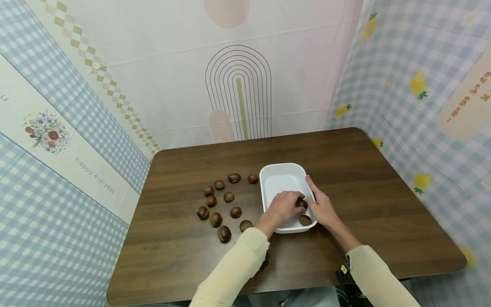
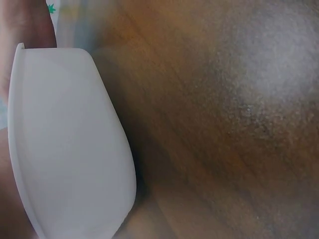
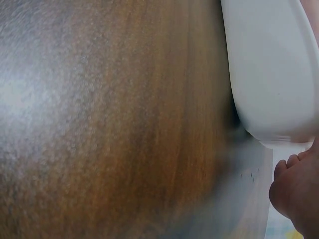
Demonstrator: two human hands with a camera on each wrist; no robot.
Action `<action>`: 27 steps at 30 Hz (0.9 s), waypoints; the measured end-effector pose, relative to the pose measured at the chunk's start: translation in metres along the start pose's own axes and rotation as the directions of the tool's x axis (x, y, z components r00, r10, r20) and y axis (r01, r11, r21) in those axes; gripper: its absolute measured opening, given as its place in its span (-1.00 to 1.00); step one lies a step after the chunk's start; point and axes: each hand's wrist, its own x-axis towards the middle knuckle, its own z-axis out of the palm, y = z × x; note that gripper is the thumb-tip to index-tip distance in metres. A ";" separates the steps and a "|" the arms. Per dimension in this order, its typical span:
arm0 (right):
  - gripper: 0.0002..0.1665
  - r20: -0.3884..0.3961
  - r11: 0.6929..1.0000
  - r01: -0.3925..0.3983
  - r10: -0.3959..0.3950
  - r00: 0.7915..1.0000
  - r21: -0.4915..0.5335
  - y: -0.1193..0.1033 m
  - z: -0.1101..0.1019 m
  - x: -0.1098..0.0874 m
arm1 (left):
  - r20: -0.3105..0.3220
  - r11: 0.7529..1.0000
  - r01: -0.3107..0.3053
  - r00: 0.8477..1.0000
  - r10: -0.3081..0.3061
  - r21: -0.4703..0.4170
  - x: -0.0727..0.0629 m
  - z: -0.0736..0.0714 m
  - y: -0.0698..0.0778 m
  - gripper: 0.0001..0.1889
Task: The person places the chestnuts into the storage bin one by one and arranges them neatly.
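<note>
My left hand point(image 1: 284, 207) reaches over the near part of a white rectangular tray point(image 1: 281, 177), its thumb and fingers pinching a brown chestnut point(image 1: 302, 203). Another chestnut point(image 1: 305, 220) lies in the tray's near right corner. At the tray's right side, my right hand point(image 1: 323, 209) holds the rim, fingers along the outer wall and thumb at the inner edge. The left wrist view shows the tray's outer wall point(image 2: 75, 139) with skin behind its rim. In the right wrist view, the wall point(image 3: 274, 69) stands beside a partly cropped hand point(image 3: 296, 189).
Several loose chestnuts point(image 1: 216, 219) are scattered on the brown wooden table point(image 1: 165, 251), left of the tray. One chestnut point(image 1: 246, 225) lies close to my left wrist. Patterned cloth point(image 1: 172, 85) hangs behind the table and along both sides.
</note>
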 end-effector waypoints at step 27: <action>-0.11 -0.025 1.000 0.031 -0.031 0.999 -0.006 0.002 0.001 -0.001 | 0.020 0.998 -0.030 0.999 0.031 -0.048 -0.004 -0.003 -0.002 -0.67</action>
